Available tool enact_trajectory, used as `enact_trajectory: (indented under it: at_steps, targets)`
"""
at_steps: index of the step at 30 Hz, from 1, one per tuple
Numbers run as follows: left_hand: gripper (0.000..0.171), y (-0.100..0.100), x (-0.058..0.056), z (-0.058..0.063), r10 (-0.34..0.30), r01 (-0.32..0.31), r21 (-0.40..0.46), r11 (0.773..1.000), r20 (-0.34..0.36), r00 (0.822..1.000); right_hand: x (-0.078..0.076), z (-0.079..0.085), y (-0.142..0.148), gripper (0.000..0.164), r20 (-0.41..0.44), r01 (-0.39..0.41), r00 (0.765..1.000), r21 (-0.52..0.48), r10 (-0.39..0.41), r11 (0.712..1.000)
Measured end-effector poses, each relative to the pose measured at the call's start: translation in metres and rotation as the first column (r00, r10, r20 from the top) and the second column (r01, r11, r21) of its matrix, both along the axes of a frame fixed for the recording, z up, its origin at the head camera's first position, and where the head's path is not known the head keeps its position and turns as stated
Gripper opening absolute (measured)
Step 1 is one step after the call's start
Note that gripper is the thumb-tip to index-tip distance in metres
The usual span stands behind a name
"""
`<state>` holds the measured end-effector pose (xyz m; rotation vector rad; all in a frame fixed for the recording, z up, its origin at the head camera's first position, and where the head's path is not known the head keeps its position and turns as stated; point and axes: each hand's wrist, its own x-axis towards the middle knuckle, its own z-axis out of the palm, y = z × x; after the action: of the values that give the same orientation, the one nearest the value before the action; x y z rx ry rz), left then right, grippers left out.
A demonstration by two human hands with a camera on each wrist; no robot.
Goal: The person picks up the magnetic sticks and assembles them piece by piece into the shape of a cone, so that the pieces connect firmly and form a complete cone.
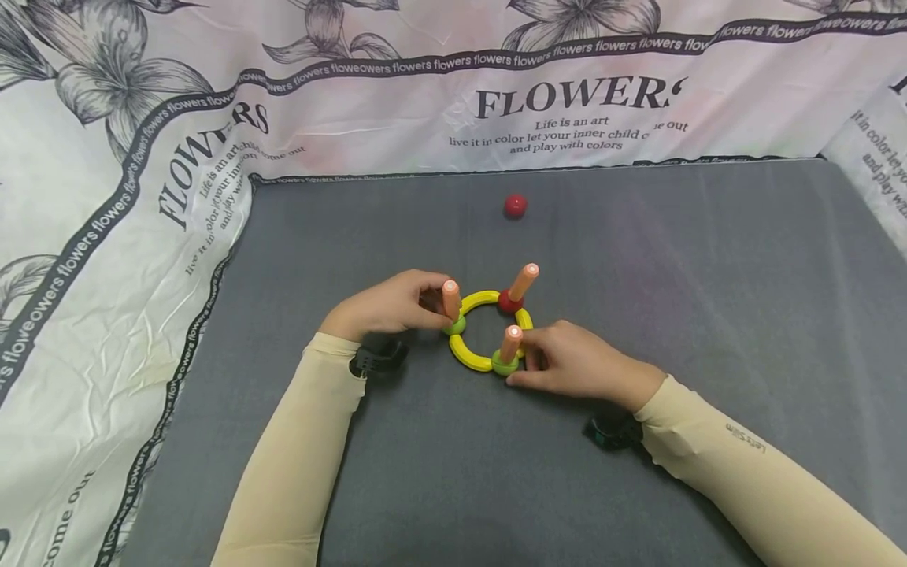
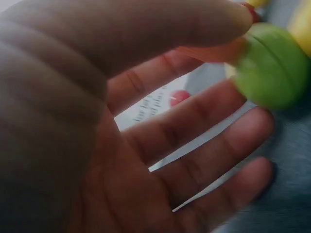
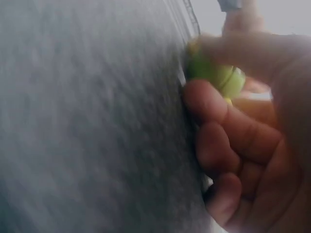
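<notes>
Yellow curved rods [image 1: 469,358] and coloured balls form a ring on the grey table in the head view. Three orange pegs stand up from its balls. At the ring's left, my left hand [image 1: 397,303] pinches an orange peg [image 1: 450,298] just above a green ball [image 2: 274,68]. My right hand [image 1: 577,362] has thumb and fingers on the near green ball [image 3: 232,80], beside its upright peg [image 1: 512,343]. A tilted peg [image 1: 525,281] sits in the red ball [image 1: 509,303] at the far side, with neither hand on it.
A loose red ball [image 1: 516,206] lies beyond the ring, near the back edge of the grey table [image 1: 673,260]. White flower-printed cloth [image 1: 397,126] borders the table at the back and left. Each wrist wears a black device [image 1: 379,356].
</notes>
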<state>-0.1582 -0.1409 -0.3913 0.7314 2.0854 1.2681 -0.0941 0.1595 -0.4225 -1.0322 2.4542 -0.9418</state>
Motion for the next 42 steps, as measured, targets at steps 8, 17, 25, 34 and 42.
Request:
enact_trajectory:
  at_steps: [8, 17, 25, 34, 42]
  targets:
    - [0.015, 0.004, -0.006, -0.021, -0.046, 0.045, -0.073, 0.996, -0.016, 0.999, -0.023, 0.009, 0.028, 0.019, 0.228, 0.060, 0.973, -0.095, -0.036, 0.994]
    - [0.017, 0.001, -0.009, -0.028, -0.070, 0.066, -0.071, 0.995, -0.048, 0.996, -0.078, 0.013, 0.045, 0.013, 0.063, 0.302, 0.951, 0.029, -0.303, 0.953]
    - [0.021, -0.001, -0.009, -0.031, -0.048, 0.045, -0.087, 0.995, -0.031, 0.998, -0.139, 0.018, 0.031, 0.037, 0.027, 0.402, 0.915, 0.010, -0.402, 0.916]
    - [0.019, 0.001, -0.012, -0.029, -0.061, 0.056, -0.099, 0.993, -0.045, 0.997, -0.185, 0.023, 0.011, 0.067, 0.015, 0.375, 0.926, 0.090, -0.378, 0.923]
    - [0.021, -0.003, -0.012, -0.031, -0.076, 0.069, -0.124, 0.990, -0.056, 0.996, -0.190, 0.009, 0.006, 0.050, -0.059, 0.278, 0.960, 0.101, -0.273, 0.955]
